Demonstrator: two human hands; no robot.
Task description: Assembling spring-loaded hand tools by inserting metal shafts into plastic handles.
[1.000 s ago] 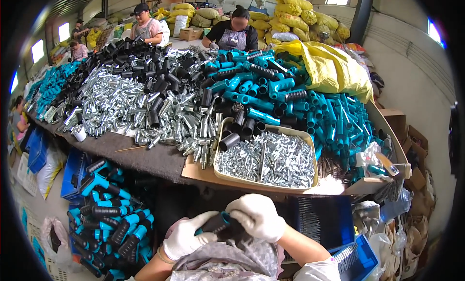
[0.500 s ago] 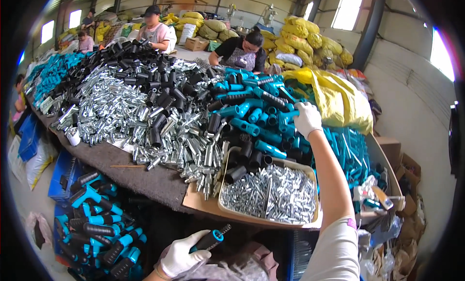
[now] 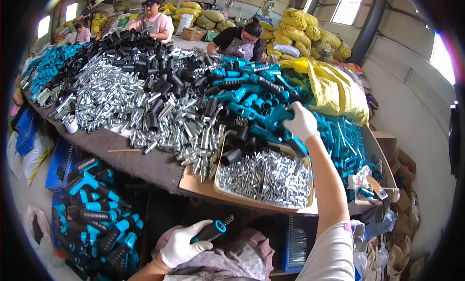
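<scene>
My left hand (image 3: 186,244), in a white glove, is low in front of me, closed around a black and teal tool handle (image 3: 211,232). A dark spiral metal piece sticks out of the handle's teal-ringed end. My right hand (image 3: 303,123), gloved too, reaches over the table to the teal heap (image 3: 256,94). Its fingers are closed on a teal plastic housing (image 3: 281,116), partly hidden by the hand. Just below that hand stands a cream tray (image 3: 216,183) full of small silver metal pins (image 3: 271,179), with black sleeves (image 3: 232,156) at its far left corner.
Silver metal parts (image 3: 109,99) and black sleeves are heaped across the table. Finished-looking black and teal handles (image 3: 99,215) fill a container at lower left. A yellow sack (image 3: 336,92) lies at right. Several people work across the table; stacked sacks (image 3: 298,31) stand behind.
My right hand has shifted slightly down and left, and the housing in its fingers is tilted differently. My left hand still holds the handle. The whole view has shifted a little.
</scene>
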